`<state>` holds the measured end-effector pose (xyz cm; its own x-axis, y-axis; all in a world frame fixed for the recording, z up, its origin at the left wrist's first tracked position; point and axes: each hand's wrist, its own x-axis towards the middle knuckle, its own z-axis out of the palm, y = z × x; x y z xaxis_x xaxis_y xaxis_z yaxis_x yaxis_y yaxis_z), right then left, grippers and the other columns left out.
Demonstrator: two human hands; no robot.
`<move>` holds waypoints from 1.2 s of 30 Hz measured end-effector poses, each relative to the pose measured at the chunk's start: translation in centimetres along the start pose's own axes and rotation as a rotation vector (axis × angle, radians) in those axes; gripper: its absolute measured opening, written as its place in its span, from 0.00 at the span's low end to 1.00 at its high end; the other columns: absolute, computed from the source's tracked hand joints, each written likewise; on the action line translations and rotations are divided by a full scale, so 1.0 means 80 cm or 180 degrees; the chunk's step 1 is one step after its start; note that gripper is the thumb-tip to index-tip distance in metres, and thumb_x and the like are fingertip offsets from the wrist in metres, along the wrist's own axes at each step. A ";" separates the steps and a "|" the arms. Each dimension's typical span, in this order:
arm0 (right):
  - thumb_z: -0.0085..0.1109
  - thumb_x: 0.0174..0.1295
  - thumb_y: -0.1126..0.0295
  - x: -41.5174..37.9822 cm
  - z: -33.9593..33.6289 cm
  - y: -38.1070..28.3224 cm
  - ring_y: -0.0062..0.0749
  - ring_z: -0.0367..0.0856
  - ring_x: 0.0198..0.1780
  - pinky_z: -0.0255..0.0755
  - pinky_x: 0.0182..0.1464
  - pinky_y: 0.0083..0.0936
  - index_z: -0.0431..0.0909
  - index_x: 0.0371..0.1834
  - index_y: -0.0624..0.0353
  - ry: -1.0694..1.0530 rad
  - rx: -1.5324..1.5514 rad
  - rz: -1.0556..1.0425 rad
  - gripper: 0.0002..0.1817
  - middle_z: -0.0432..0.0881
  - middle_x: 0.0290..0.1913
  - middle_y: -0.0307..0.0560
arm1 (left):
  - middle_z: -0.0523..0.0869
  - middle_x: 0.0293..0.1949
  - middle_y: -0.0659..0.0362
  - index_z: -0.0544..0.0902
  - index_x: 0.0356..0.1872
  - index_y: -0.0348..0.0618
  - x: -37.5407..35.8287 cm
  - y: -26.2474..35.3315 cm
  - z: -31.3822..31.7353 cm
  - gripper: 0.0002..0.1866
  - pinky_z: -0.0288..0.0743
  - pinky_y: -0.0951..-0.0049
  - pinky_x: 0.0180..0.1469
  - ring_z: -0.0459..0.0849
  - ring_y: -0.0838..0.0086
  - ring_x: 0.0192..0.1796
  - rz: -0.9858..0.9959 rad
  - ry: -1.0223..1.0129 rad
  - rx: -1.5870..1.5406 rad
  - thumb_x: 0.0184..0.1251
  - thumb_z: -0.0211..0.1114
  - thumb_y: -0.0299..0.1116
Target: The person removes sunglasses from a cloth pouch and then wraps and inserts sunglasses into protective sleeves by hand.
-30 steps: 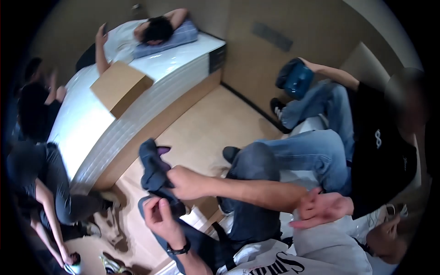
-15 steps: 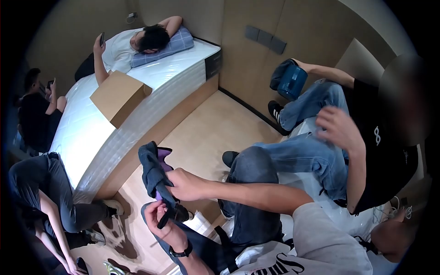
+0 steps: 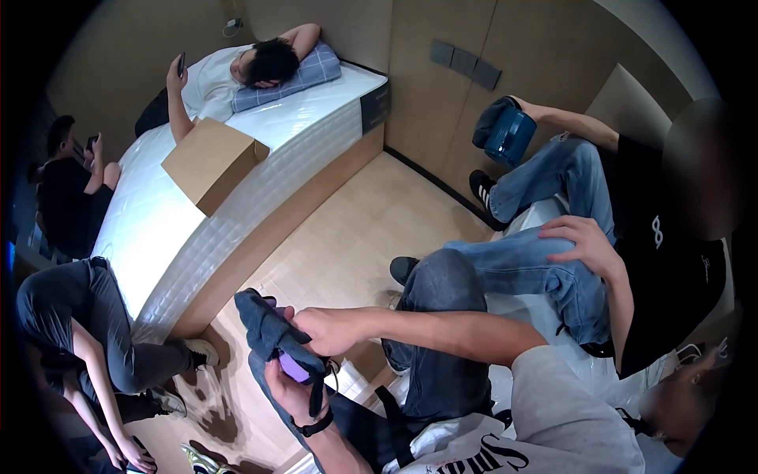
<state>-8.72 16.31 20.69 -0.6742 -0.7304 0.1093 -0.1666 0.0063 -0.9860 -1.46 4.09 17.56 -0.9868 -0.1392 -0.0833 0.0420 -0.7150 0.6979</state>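
Both my hands are on a dark grey cloth item (image 3: 268,325) with purple lining and a dark strap, held over my lap. My right hand (image 3: 325,330) grips its near side with curled fingers. Below it, my left hand (image 3: 290,389), with a black wristband, holds the item's lower part beside a purple patch (image 3: 296,367). The cloth partly hides the left fingers. What kind of item it is, I cannot make out.
A person in blue jeans (image 3: 525,257) sits at right, holding a teal container (image 3: 509,136) and dark cloth. A cardboard box (image 3: 213,166) rests on the plastic-wrapped mattress (image 3: 150,229), where someone lies with a phone. Other people sit at left; shoes (image 3: 201,458) lie on the floor.
The cloth item has tipped lower and lies flatter, with my left hand now under it. The neighbour's hand has come down onto their thigh.
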 end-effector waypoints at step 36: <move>0.56 0.60 0.70 0.016 -0.013 0.009 0.24 0.80 0.30 0.73 0.32 0.20 0.77 0.35 0.64 0.1337 0.0340 -0.0082 0.08 0.81 0.31 0.44 | 0.79 0.46 0.48 0.66 0.57 0.36 0.004 0.007 -0.006 0.19 0.80 0.68 0.37 0.83 0.65 0.35 0.0024 0.0216 0.0530 0.67 0.53 0.31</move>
<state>-10.44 16.14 20.28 -0.9088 -0.3878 0.1541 -0.1269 -0.0952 -0.9873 -1.68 3.35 17.56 -0.9734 -0.1941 -0.1216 0.0172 -0.5913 0.8063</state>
